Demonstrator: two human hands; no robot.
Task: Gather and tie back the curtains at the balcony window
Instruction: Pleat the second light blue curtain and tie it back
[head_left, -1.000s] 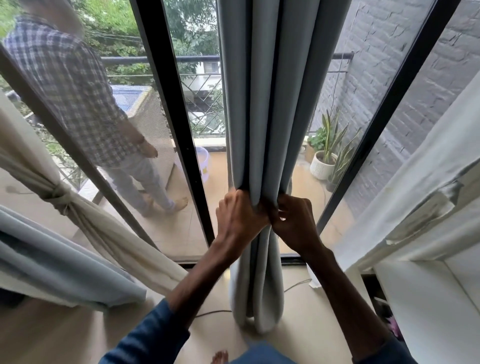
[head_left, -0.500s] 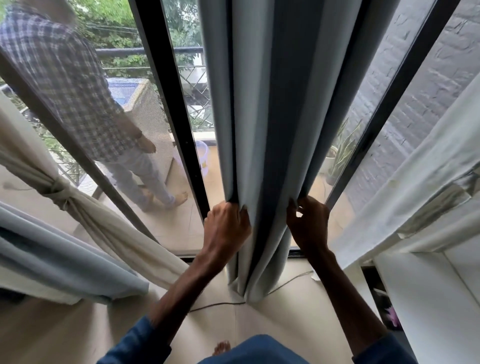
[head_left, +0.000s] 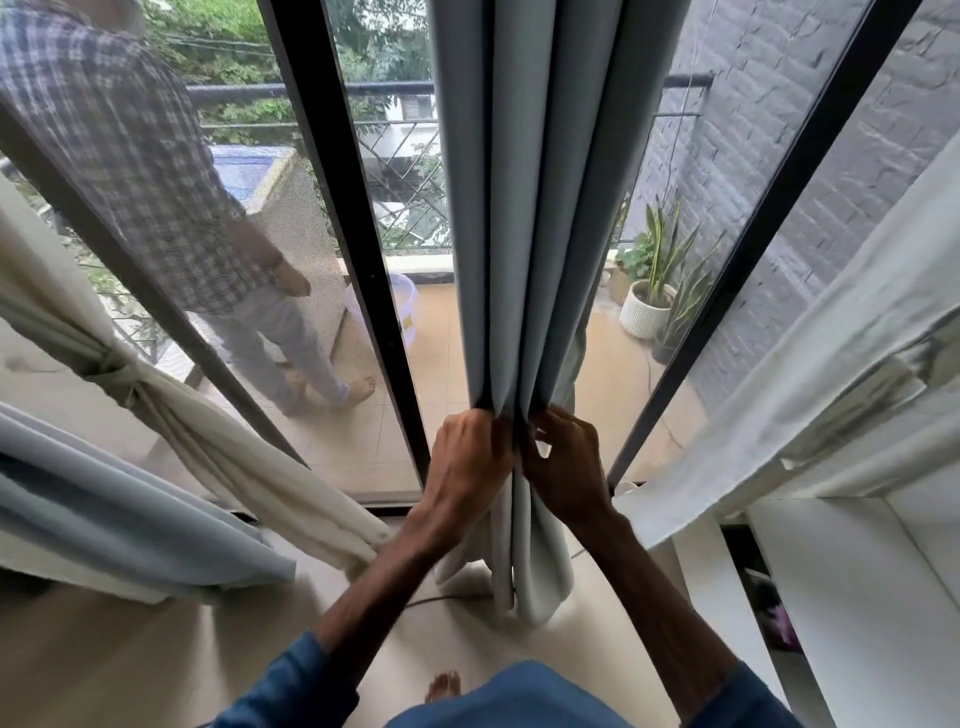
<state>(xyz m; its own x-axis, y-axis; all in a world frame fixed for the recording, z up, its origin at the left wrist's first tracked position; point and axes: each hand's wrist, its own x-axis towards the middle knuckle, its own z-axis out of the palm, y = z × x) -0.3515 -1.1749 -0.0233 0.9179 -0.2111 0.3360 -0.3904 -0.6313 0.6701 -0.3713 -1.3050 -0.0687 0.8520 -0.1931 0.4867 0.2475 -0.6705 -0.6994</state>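
Observation:
A pale blue-grey curtain (head_left: 540, 208) hangs in folds in front of the balcony window, its hem bunched on the floor. My left hand (head_left: 467, 457) grips its folds from the left and my right hand (head_left: 563, 467) pinches them from the right, the two hands almost touching. To the left, a cream curtain (head_left: 218, 441) is knotted back with a tie (head_left: 117, 374), and another blue-grey curtain (head_left: 119, 519) is drawn aside below it. A white sheer curtain (head_left: 810, 364) slants down the right side.
Black window frames (head_left: 358, 260) stand left and right of the gathered curtain. Outside on the balcony a person in a checked shirt (head_left: 130, 156) stands beside a pale tub (head_left: 402, 306); potted plants (head_left: 649, 296) sit at right. A white cabinet (head_left: 857, 597) stands at right, a cable (head_left: 431, 603) crosses the floor.
The curtain folds, spread wide between my hands half a second ago, are now squeezed together. Both hands have moved inward until they nearly meet.

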